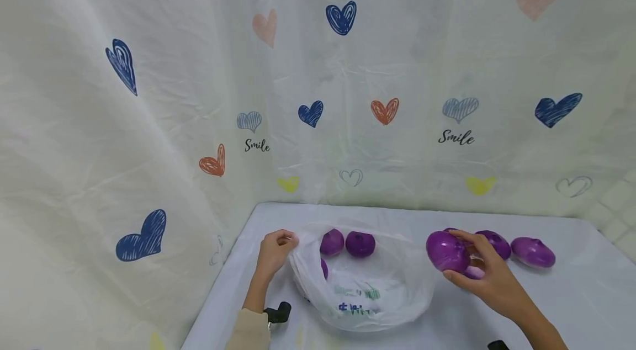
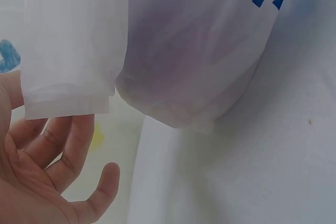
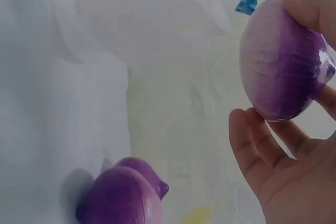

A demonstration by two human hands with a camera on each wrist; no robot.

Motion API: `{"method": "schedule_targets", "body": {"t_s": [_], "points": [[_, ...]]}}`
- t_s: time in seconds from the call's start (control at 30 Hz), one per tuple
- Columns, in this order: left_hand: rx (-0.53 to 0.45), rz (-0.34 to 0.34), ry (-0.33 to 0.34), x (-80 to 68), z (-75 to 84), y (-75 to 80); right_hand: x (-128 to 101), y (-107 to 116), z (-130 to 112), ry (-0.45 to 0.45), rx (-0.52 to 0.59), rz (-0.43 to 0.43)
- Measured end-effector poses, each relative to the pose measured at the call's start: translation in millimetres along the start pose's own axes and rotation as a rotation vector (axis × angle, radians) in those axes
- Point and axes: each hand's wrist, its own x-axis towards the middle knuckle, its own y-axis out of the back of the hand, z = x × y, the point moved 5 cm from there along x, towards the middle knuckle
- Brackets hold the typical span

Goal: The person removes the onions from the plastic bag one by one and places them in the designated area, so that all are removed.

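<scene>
White cloth-covered table point(image 1: 571, 306). Cream fabric backdrop point(image 1: 149, 118) printed with blue, orange and yellow hearts and the word "Smile". Two loose purple onions point(image 1: 533, 251) lying on the table, right side, near the backdrop.

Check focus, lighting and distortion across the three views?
Head view: even, soft light, faint shadows under the onions on the table, wide-angle bending at the edges, all fairly sharp. Left wrist view: bag very close and soft, left hand blurred, no glare. Right wrist view: held onion and right hand soft, a slight sheen on the onion skin, backdrop washed out.
</scene>
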Motion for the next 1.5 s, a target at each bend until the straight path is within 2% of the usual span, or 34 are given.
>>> {"method": "schedule_targets", "body": {"t_s": [0.2, 0.63, 0.87, 1.2, 1.5], "points": [[-0.003, -0.001, -0.008, -0.4, -0.6, 0.5, -6.9, 20.7, 19.3, -0.04, -0.039, 0.055], [-0.011, -0.002, 0.0, 1.8, -1.9, -0.9, -22.4, 53.8, 60.1, -0.204, -0.155, 0.072], [-0.007, -0.001, 0.004, 1.7, -0.9, -0.8, -27.4, 64.1, 80.1, -0.242, -0.169, 0.083], [-0.009, 0.002, 0.017, 1.5, -2.0, -0.7, -31.7, 74.5, 112.2, -0.311, -0.174, 0.032], [-0.009, 0.001, 0.0, 0.6, -1.2, 0.5, -34.5, 78.0, 131.9, -0.381, -0.253, -0.028]]}}
